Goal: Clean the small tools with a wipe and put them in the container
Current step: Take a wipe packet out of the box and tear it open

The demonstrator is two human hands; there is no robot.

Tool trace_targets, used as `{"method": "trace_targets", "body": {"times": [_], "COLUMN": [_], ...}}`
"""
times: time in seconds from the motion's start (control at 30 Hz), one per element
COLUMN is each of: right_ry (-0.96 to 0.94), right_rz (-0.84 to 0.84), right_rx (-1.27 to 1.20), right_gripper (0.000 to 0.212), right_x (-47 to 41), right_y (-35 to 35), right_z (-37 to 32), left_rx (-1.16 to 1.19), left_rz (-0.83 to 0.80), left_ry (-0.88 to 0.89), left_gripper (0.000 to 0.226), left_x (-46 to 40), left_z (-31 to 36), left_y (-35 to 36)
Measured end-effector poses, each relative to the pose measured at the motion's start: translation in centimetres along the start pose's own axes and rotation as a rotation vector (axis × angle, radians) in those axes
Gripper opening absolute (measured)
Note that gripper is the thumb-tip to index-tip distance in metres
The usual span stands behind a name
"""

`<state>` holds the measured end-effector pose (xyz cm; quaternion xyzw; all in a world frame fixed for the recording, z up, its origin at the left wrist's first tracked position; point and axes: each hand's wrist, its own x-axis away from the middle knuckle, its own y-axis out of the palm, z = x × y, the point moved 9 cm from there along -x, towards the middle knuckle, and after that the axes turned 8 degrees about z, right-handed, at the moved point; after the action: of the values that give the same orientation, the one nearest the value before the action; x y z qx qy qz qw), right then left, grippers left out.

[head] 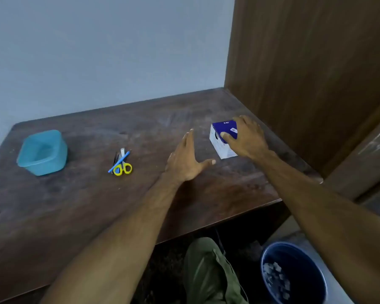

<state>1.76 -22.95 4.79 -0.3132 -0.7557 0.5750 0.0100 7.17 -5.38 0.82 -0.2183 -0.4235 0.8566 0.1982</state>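
My right hand (246, 137) grips the blue-and-white wipe box (222, 139) from above, thumb on its blue top, at the right end of the wooden table (75, 216). My left hand (187, 159) hovers just left of the box, fingers spread, holding nothing. Yellow-handled scissors (122, 166), a blue stick (119, 161) and other small tools lie bunched mid-table. The teal container (42, 152) stands well apart at the left. A blue bucket (292, 273) sits below the table edge.

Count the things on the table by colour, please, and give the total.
Teal: 1, the container
Yellow: 1, the scissors
Light blue: 1, the stick
Blue and white: 1, the box
Silver: 1, the clipper
Total: 5
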Motion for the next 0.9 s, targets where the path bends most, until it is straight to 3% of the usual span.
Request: {"method": "trace_targets", "body": {"times": [0.27, 0.47, 0.63, 0.8, 0.9], "right_ry": [0.061, 0.101, 0.130, 0.104, 0.049], "right_rz": [-0.041, -0.042, -0.037, -0.032, -0.042], "right_rx": [-0.068, -0.083, -0.077, -0.035, 0.017], "right_gripper": [0.072, 0.079, 0.073, 0.063, 0.058], "right_x": [-0.9, -2.0, -2.2, -2.4, -2.5], "right_y": [1.9, 2.9, 3.5, 3.2, 3.0], "right_z": [1.6, 1.2, 0.9, 0.4, -0.3], "left_rx": [0.136, 0.233, 0.180, 0.180, 0.190], "left_rz": [-0.102, -0.170, -0.147, -0.077, -0.073], "left_ry": [-0.023, 0.006, -0.030, -0.009, 0.004], "left_gripper": [0.130, 0.118, 0.138, 0.137, 0.125], "left_x": [-3.0, -4.4, -5.8, -6.9, -6.4], "left_z": [1.5, 2.6, 1.6, 0.2, 0.8], "left_y": [3.9, 5.1, 6.6, 7.8, 7.1]}}
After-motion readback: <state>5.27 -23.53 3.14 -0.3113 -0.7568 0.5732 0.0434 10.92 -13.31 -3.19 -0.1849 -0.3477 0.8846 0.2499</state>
